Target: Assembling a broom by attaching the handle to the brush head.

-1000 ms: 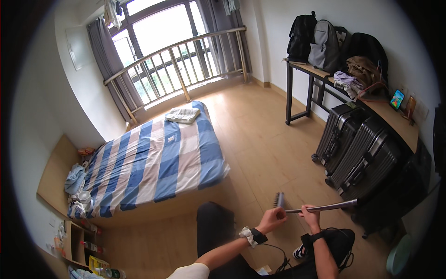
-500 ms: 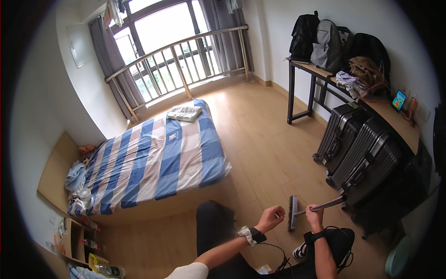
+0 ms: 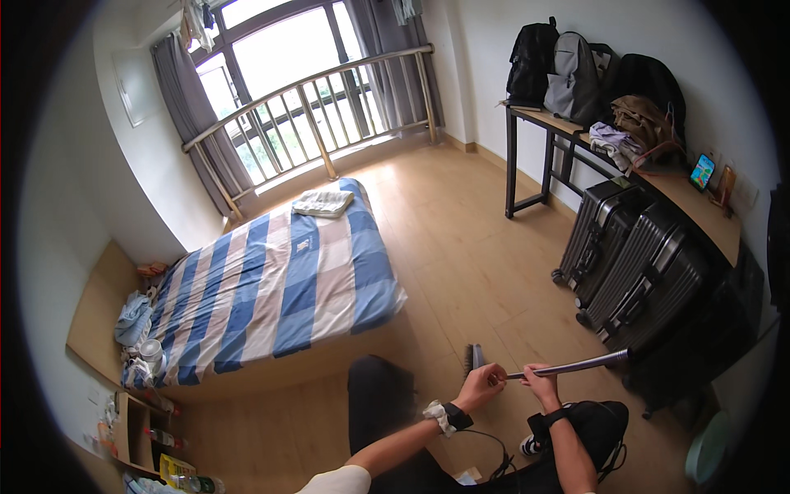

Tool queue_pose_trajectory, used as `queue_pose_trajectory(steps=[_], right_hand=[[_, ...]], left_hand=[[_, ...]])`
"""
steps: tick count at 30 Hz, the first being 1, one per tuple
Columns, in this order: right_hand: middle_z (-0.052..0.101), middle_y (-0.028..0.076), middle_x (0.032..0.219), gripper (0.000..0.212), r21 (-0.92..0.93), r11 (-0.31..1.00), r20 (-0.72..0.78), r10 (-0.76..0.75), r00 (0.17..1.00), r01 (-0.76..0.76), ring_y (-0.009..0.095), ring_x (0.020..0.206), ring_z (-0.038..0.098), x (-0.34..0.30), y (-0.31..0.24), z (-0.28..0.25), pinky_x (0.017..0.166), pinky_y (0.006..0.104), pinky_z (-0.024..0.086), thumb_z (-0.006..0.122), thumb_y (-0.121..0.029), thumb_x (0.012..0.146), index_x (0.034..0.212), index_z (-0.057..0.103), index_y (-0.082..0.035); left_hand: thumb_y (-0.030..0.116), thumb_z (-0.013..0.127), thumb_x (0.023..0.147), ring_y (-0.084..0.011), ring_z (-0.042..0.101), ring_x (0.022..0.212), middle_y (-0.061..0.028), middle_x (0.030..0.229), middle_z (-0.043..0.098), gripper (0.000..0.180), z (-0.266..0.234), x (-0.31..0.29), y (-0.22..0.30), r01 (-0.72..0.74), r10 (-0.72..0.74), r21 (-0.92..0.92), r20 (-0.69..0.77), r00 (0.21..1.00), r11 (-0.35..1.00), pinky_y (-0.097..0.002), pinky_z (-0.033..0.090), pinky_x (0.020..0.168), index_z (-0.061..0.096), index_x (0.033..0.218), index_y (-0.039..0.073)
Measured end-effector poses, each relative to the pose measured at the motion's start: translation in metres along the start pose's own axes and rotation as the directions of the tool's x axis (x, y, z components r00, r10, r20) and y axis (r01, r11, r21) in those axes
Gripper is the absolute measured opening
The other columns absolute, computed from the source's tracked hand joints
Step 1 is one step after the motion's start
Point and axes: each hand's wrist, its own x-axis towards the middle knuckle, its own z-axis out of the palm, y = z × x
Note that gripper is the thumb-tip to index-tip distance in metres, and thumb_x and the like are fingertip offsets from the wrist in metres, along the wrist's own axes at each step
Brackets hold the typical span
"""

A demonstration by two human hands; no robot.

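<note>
A long-handled floor brush point(image 3: 584, 362) lies tilted across in front of me, with its tubular metallic shaft pointing right toward the suitcases. My right hand point(image 3: 541, 387) is closed around the shaft. The grey brush head point(image 3: 477, 357) with dark bristles shows partly behind my left hand point(image 3: 482, 387). That hand's fingers are curled at the thin part of the shaft next to the head, and the exact contact is partly hidden. A scrunchie point(image 3: 439, 417) and a dark band point(image 3: 457, 415) are on my left wrist; another dark band point(image 3: 550, 420) is on the right.
Black suitcases point(image 3: 650, 288) stand close on the right, before a desk point(image 3: 695, 202) with backpacks point(image 3: 568, 78), clothes and a phone point(image 3: 702, 173). A bed point(image 3: 280, 288) with striped bedding fills the left. Bottles point(image 3: 169, 438) stand by a low shelf. A cable point(image 3: 502, 449) runs near my feet.
The brush has moved left, so its head now sits behind my left hand and its far shaft end shows. My right hand has shifted slightly left; the left hand has hardly moved.
</note>
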Motion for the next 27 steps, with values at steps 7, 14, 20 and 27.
queue_pose_trajectory(steps=[7, 14, 20, 27], right_hand=[[0.059, 0.005, 0.055, 0.018, -0.343, 0.935, -0.137, -0.145, 0.980, 0.090, 0.012, 0.043, 0.053, 0.004, -0.012, -0.021, 0.042, 0.0281, 0.041, 0.060, -0.005, 0.082, 0.066, 0.063, 0.002], [0.061, 0.006, 0.060, 0.012, -0.459, 0.845, -0.073, -0.344, 0.936, 0.275, 0.015, 0.056, 0.065, -0.003, -0.022, -0.015, 0.049, 0.0271, 0.051, 0.063, -0.006, 0.084, 0.080, 0.067, 0.005], [0.064, 0.008, 0.071, 0.017, 0.018, 0.999, -0.060, -0.036, 0.998, 0.037, 0.016, 0.060, 0.066, -0.001, -0.004, -0.004, 0.054, 0.0257, 0.056, 0.065, -0.010, 0.088, 0.090, 0.066, 0.007], [0.063, 0.009, 0.068, 0.015, -0.071, 0.997, -0.082, -0.004, 0.997, -0.002, 0.016, 0.059, 0.066, 0.006, 0.012, -0.009, 0.053, 0.0260, 0.056, 0.063, -0.007, 0.087, 0.085, 0.065, 0.008]], left_hand=[[0.015, 0.070, 0.083, -0.0119, 0.061, 0.063, -0.0061, 0.074, 0.064, 0.016, -0.006, -0.001, -0.003, 0.023, -0.021, 0.029, -0.060, 0.998, 0.999, -0.0263, 0.051, 0.060, 0.062, 0.089, 0.002], [0.019, 0.069, 0.086, -0.0112, 0.059, 0.060, -0.0052, 0.070, 0.064, 0.018, 0.001, -0.001, -0.005, 0.045, -0.047, -0.024, -0.064, 0.997, 0.999, -0.0267, 0.049, 0.057, 0.062, 0.092, 0.003], [0.017, 0.070, 0.084, -0.0114, 0.059, 0.061, -0.0058, 0.068, 0.063, 0.020, 0.003, 0.001, -0.004, 0.038, -0.039, -0.032, -0.013, 0.999, 0.999, -0.0269, 0.048, 0.058, 0.062, 0.096, 0.003], [0.015, 0.071, 0.082, -0.0115, 0.060, 0.063, -0.0050, 0.070, 0.063, 0.019, -0.007, -0.001, 0.002, 0.066, -0.065, -0.016, 0.018, 0.998, 0.998, -0.0266, 0.049, 0.060, 0.062, 0.095, 0.003]])
